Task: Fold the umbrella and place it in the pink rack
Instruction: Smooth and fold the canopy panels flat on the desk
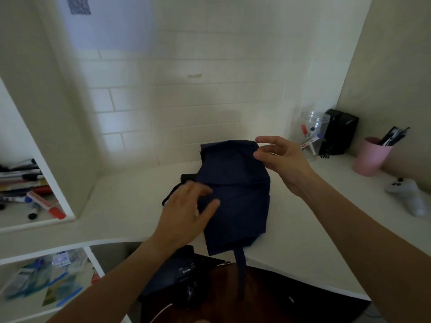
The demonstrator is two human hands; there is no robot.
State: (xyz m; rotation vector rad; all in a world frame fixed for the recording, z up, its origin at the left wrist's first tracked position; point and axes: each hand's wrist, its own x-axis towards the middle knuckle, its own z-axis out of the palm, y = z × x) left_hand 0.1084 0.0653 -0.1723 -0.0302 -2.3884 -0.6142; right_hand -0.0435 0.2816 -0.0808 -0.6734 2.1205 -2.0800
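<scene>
A navy blue umbrella (235, 197) lies collapsed on the white desk (121, 206), its loose fabric spread flat. Its black handle (186, 177) and cord stick out to the left, and a closing strap (240, 264) hangs over the desk's front edge. My left hand (186, 213) rests palm down on the fabric's left side near the handle, fingers spread. My right hand (279, 159) pinches the fabric's far right corner between thumb and fingers. A pink cup-shaped holder (369, 157) with dark pens in it stands at the right, against the wall.
A clear jar of markers (312, 134) and a black box (338, 134) stand at the back right. A grey controller (410, 194) lies at the far right. Shelves at the left hold markers and packets. A dark bag (177, 276) sits below the desk edge.
</scene>
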